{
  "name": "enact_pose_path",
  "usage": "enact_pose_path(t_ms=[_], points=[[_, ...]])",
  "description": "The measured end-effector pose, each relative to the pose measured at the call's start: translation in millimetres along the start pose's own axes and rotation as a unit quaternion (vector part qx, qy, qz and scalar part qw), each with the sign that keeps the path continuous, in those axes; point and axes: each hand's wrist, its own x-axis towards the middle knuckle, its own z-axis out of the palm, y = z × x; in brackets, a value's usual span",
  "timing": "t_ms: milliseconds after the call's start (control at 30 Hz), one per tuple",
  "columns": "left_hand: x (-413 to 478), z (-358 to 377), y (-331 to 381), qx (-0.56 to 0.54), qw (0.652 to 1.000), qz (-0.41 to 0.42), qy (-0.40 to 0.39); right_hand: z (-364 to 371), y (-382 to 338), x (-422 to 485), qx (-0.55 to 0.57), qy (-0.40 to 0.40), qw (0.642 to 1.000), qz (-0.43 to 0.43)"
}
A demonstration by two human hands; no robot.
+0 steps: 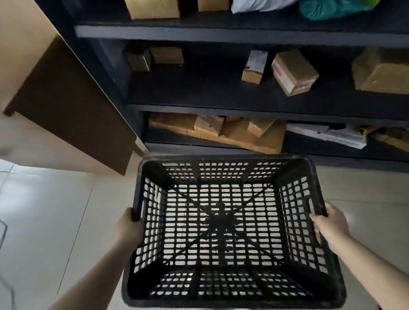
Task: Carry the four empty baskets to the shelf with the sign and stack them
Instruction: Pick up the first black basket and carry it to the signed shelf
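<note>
Black lattice basket [227, 226], empty: held above pale floor [50, 229], near dark shelving unit [217, 30] stocked with cardboard boxes [294, 72]. Left hand [129, 227] grips left rim; right hand [330, 223] grips right rim.

Both hands grip an empty black basket [227, 226] before a shelf [241, 30]

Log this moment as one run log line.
both hands grip empty black basket by side handles | held above floor | facing dark shelf of boxes
</note>
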Motion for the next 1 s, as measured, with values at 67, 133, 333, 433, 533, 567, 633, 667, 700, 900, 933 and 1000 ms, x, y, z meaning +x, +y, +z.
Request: enact_pose_path(t_ms=[67, 133, 333, 433, 533, 567, 633, 667, 700, 900, 933, 1000], points=[[29.1, 30.8, 1.0, -0.004, 1.000, 0.011, 0.004, 21.6, 12.0, 23.0, 0.010, 0.019, 1.000, 0.002], [62.0, 68.2, -0.7, -0.002, 1.000, 0.017, 0.001, 46.9, 30.3, 49.6, 0.021, 0.034, 0.999, 0.010], [158.3, 185.9, -22.1, 0.008, 0.999, 0.026, -0.017, 132.8, 97.2, 139.1, 0.059, 0.043, 0.996, 0.058], [195.0, 225.5, -39.1, 0.015, 0.999, 0.020, -0.021, 163.7, 122.8, 175.9, 0.055, 0.039, 0.995, 0.068], [227.6, 260.4, -61.1, 0.024, 0.999, 0.018, -0.022, 192.3, 142.1, 205.1, 0.048, 0.035, 0.996, 0.060], [235.0, 268.6, -66.2, 0.025, 0.999, 0.013, -0.022, 200.2, 146.3, 212.1, 0.046, 0.029, 0.997, 0.058], [249.5, 281.8, -75.7, 0.020, 1.000, 0.008, -0.020, 211.7, 149.9, 224.2, 0.038, 0.027, 0.998, 0.048], [253.5, 285.5, -78.1, 0.018, 1.000, 0.009, -0.015, 215.4, 151.0, 230.3, 0.031, 0.028, 0.998, 0.039], [255.7, 287.8, -78.3, 0.016, 1.000, 0.008, -0.012, 217.5, 149.3, 235.0, 0.026, 0.028, 0.999, 0.033], [250.5, 286.6, -72.0, 0.033, 0.999, 0.003, -0.012, 217.4, 137.8, 244.0, 0.002, 0.013, 0.999, 0.035], [251.4, 287.4, -71.5, 0.037, 0.999, 0.001, -0.011, 218.0, 136.8, 243.6, 0.000, 0.017, 0.999, 0.040], [249.7, 288.6, -67.7, 0.032, 0.999, -0.012, -0.010, 218.8, 135.1, 242.4, -0.007, 0.018, 0.999, 0.048]])
